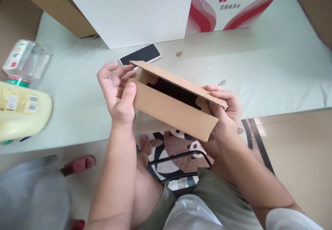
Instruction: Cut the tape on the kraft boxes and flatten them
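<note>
I hold a small brown cardboard box (171,110) between both hands, above the front edge of a pale green table (77,102). Its lid flap stands partly open and the inside looks dark. My left hand (116,91) grips the box's left end, thumb pressed on the front wall and fingers behind the flap. My right hand (224,110) closes round the right end, fingers curled over the lid's edge.
A phone (141,54) lies face up behind the box. A white board (129,12) and a red-and-white carton (228,1) stand at the back. A clear bottle (26,62) and a yellow bottle (20,114) lie at the left. My knees and a patterned mat (176,154) are below.
</note>
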A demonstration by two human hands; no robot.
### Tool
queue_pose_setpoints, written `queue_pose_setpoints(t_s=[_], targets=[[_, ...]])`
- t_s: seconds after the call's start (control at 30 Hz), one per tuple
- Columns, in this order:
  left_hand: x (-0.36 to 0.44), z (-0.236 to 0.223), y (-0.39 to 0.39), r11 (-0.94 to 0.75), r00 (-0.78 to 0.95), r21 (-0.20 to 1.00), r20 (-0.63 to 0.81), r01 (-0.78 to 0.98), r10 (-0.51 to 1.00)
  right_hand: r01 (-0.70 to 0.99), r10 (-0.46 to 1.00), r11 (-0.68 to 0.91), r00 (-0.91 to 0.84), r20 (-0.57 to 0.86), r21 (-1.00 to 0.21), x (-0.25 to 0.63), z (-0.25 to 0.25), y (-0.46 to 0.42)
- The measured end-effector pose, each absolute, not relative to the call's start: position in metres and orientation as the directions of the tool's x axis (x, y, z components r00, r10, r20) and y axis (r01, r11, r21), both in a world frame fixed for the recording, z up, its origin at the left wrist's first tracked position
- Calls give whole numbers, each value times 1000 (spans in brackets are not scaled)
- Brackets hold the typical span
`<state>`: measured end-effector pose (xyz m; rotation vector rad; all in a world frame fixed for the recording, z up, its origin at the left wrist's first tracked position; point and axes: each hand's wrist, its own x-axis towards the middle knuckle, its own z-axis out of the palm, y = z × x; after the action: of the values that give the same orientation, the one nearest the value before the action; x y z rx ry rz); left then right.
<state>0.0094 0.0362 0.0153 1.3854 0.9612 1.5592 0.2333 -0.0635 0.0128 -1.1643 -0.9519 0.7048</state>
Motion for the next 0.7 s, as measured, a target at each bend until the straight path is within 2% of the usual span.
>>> queue_pose_setpoints(t_s=[0.13, 0.27, 0.43, 0.53, 0.63, 0.7], targets=[[3, -1, 47, -539, 11, 843, 539, -9, 842, 4, 856, 422, 329, 399, -907, 244, -1, -62], [0, -6, 47, -598, 39, 800, 597, 51, 801, 138, 814, 384, 415, 406, -913, 240, -2, -61], [-2, -1, 43, -565, 54, 820, 562, 94, 825, 215, 806, 365, 415, 423, -906, 234, 3, -64], [-1, 1, 43, -534, 13, 840, 536, 98, 844, 184, 812, 405, 379, 445, -896, 240, -3, -61], [-5, 3, 47, -469, -92, 883, 468, 19, 879, 113, 814, 385, 427, 395, -916, 249, -14, -54], [-12, 3, 54, -401, -206, 912, 378, -83, 902, 122, 835, 281, 458, 305, -952, 253, -20, -51]])
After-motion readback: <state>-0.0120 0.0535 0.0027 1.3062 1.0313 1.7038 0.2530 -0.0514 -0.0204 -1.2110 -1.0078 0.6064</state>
